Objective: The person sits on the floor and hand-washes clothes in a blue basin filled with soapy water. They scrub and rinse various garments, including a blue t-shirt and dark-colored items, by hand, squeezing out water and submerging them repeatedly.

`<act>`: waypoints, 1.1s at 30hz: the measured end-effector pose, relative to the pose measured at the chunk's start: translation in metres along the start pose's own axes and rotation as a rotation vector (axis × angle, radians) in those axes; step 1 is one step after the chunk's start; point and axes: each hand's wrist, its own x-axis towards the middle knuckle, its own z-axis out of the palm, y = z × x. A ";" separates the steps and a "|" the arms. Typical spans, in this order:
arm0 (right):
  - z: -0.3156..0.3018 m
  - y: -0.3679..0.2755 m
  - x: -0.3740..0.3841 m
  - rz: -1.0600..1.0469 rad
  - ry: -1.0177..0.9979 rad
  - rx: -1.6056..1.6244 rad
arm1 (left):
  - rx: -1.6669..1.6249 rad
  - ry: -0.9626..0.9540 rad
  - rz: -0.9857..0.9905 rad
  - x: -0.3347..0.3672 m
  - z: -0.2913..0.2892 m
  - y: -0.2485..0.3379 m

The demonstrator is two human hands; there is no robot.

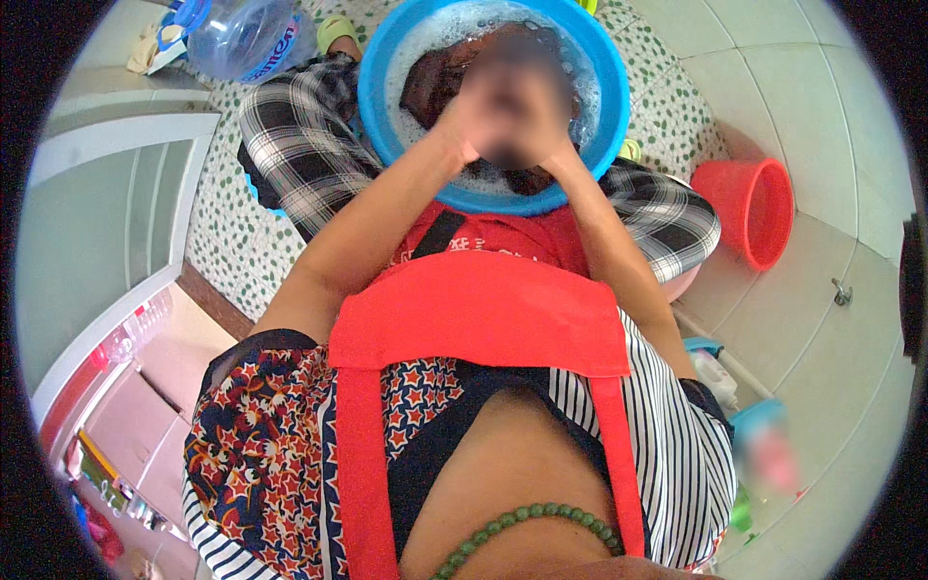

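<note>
Cloth (pixel 440 82): dark, soaked, limp, soapy-slick; likely heavy, best bunched.
Hands (pixel 503 116): blurred together over blue basin (pixel 377 106) middle; grip unclear.

A tiled floor (pixel 822 126), part speckled green and part plain pale tile, carries everything here. On it stand a blue basin (pixel 382 106) of soapy water, a red bucket (pixel 749 208) tipped on its side, and a clear water jug (pixel 242 39).

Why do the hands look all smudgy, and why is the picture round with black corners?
In the head view, both hands are blurred into one smudge above the round blue plastic basin of soapy water, so fingers can't be told apart; the fisheye lens bends the white floor tiles and leaves a black rim; daylight is bright and even, with no harsh glare.
</note>
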 end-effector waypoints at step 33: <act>0.064 -0.098 -0.014 -0.022 0.190 -0.101 | -0.216 -0.167 -0.121 0.010 -0.138 -0.056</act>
